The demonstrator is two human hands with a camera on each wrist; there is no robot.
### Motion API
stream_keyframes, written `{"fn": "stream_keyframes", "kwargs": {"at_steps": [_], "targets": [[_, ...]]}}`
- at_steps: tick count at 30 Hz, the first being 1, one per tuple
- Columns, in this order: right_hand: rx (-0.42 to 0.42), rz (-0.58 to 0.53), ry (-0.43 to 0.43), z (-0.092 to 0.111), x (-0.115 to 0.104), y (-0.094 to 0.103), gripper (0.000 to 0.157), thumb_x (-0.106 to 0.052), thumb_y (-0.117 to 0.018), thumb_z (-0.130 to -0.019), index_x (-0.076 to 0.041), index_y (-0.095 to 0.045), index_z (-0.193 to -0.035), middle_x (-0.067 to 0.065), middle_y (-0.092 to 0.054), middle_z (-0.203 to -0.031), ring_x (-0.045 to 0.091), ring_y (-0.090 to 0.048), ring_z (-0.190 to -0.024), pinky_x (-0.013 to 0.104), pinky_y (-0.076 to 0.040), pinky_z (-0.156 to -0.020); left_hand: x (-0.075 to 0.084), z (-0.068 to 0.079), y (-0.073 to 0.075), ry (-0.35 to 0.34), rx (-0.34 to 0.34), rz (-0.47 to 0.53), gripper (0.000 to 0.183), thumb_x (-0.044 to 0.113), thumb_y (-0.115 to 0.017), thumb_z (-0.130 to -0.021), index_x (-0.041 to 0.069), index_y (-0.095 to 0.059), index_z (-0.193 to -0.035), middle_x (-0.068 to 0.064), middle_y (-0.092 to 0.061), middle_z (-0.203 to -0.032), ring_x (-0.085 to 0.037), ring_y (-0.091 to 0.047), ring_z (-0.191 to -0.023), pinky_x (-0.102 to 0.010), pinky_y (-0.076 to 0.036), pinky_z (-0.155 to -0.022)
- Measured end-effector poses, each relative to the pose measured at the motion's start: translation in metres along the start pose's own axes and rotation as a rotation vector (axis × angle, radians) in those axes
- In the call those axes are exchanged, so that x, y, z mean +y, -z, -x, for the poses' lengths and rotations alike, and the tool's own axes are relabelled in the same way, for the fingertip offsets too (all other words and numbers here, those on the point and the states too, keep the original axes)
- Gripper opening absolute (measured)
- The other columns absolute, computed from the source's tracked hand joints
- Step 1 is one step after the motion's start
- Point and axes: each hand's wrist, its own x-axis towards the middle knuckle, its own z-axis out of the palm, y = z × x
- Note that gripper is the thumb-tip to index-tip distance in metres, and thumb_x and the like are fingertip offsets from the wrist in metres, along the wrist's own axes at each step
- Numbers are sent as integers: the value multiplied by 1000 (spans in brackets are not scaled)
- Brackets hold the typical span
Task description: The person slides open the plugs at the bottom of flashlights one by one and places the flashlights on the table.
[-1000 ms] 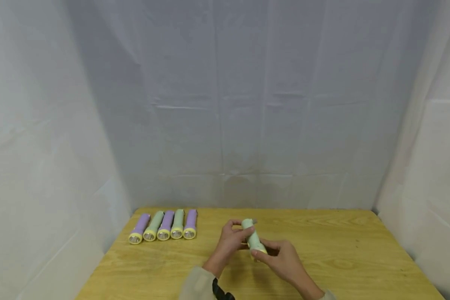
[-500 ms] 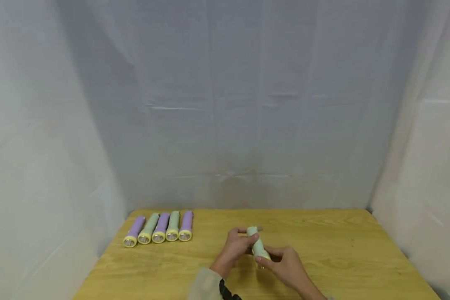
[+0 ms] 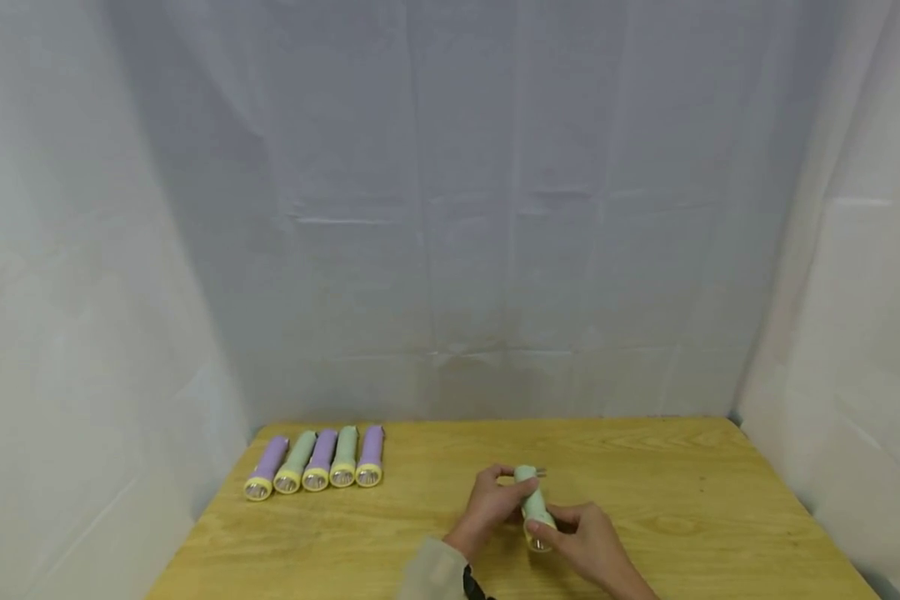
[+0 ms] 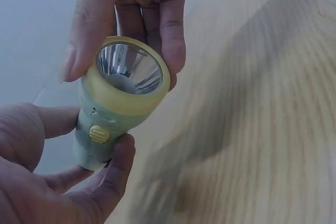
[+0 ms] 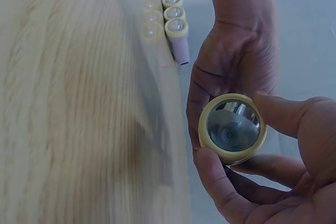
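A pale green flashlight (image 3: 534,503) with a yellow head ring is held above the table in both hands, its lens facing the person. My left hand (image 3: 493,505) grips the body near the tail, thumb on one side and fingers on the other. At the lens end, my right hand (image 3: 592,546) pinches the yellow ring (image 5: 203,129) between thumb and fingers. Two thin metal prongs (image 3: 542,472) stick out sideways at the tail. In the left wrist view a ribbed yellow switch (image 4: 99,134) shows on the body, below the silvery reflector (image 4: 128,69).
Several flashlights lie side by side at the table's back left, purple ones (image 3: 371,450) alternating with green ones (image 3: 345,454), lenses toward the person. The wooden table (image 3: 667,500) has pale sheeting (image 3: 495,250) behind it and on both sides.
Both hands have moved right and a little nearer with the flashlight. It has turned slightly, so more of its lens and both tail prongs show. The head view has shifted slightly.
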Motion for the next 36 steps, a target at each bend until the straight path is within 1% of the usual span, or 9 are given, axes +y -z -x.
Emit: {"fn": "stream_keyframes", "kwargs": {"at_steps": [4, 7, 10, 15, 18, 22, 25, 32, 36], "targets": [[-8, 12, -38, 4, 8, 7, 51, -38, -73, -93, 5, -70, -121, 21, -76, -112, 25, -75, -98, 27, -62, -72, -2, -1, -10, 12, -49, -2, 50, 20, -70, -95, -9, -57, -133, -19, -74, -104, -23, -75, -81, -41, -64, -75], [7, 38, -68, 6, 14, 12, 51, -38, -73, -93, 5, -71, -121, 20, -76, -112, 23, -75, -97, 26, -61, -71, -3, -3, -18, 24, -78, -13, 53, 18, -67, -95, -10, -54, -138, -19, -75, -103, -26, -76, -83, -40, -64, -76], [36, 56, -98, 8, 17, 16, 52, -38, -74, -92, 5, -70, -121, 20, -76, -112, 21, -74, -96, 26, -60, -70, -3, -4, -26, 21, -77, -29, 55, 16, -66, -94, -11, -53, -139, -19, -75, -106, -26, -76, -87, -39, -64, -78], [84, 76, -139, 14, 22, 23, 57, -35, -77, -90, 10, -67, -123, 24, -74, -114, 24, -75, -96, 31, -62, -72, -3, -2, -40, 15, -59, -80, 56, 12, -68, -91, -13, -51, -138, -21, -73, -108, -27, -75, -91, -40, -63, -81], [112, 98, -159, 17, 25, 26, 56, -35, -79, -88, 9, -68, -122, 24, -74, -116, 26, -75, -98, 34, -62, -75, -2, 1, -47, 22, -53, -108, 55, 10, -69, -89, -14, -51, -135, -22, -72, -108, -27, -74, -92, -40, -63, -80], [148, 126, -196, 20, 29, 29, 55, -37, -81, -86, 5, -71, -121, 20, -75, -116, 24, -74, -101, 34, -62, -78, -1, 3, -53, 48, -68, -96, 52, 11, -69, -91, -11, -50, -135, -20, -71, -109, -27, -75, -89, -40, -64, -76], [160, 136, -207, 22, 30, 31, 54, -36, -81, -85, 5, -71, -120, 20, -75, -115, 23, -73, -101, 34, -61, -79, -2, 2, -57, 63, -87, -76, 53, 12, -68, -92, -10, -49, -136, -19, -72, -108, -26, -75, -84, -41, -64, -73], [143, 140, -206, 24, 33, 37, 50, -32, -79, -88, 6, -71, -120, 20, -76, -113, 22, -74, -98, 37, -62, -79, -8, 1, -64, 55, -132, -48, 49, 11, -66, -92, -10, -53, -135, -14, -73, -98, -25, -75, -81, -41, -64, -71], [123, 130, -225, 25, 34, 37, 50, -32, -79, -89, 5, -70, -121, 19, -76, -112, 24, -74, -99, 39, -62, -80, -10, 3, -66, 66, -138, -64, 51, 12, -66, -93, -9, -51, -138, -12, -74, -93, -23, -75, -79, -39, -64, -71]]}}
